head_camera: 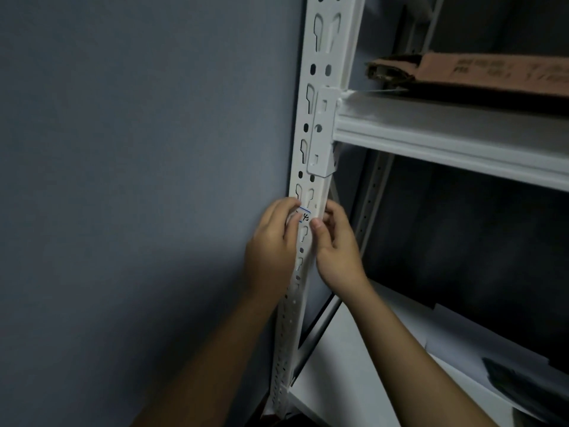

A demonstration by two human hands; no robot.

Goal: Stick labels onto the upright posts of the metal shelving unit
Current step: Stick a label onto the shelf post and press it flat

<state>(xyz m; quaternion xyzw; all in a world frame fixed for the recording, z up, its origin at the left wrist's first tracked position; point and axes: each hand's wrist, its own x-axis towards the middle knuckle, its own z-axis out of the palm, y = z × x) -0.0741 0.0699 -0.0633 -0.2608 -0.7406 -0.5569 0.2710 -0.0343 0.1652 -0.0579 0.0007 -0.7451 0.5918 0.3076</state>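
Observation:
A white perforated upright post [320,118] of the metal shelving unit runs down the middle of the head view. A small white label [304,215] with a blue edge and dark handwriting lies against the post, just below a shelf bracket. My left hand [272,248] is at the post's left side, its curled fingers pinching the label's left end. My right hand [334,245] is at the post's right side, thumb pressing the label's right end while the fingers curl round the post's edge.
A grey wall [138,180] stands close on the left of the post. A white shelf beam [446,140] carries a flat cardboard box [480,75]. The lower white shelf [369,380] holds white sheets and a dark object [523,383] at the right.

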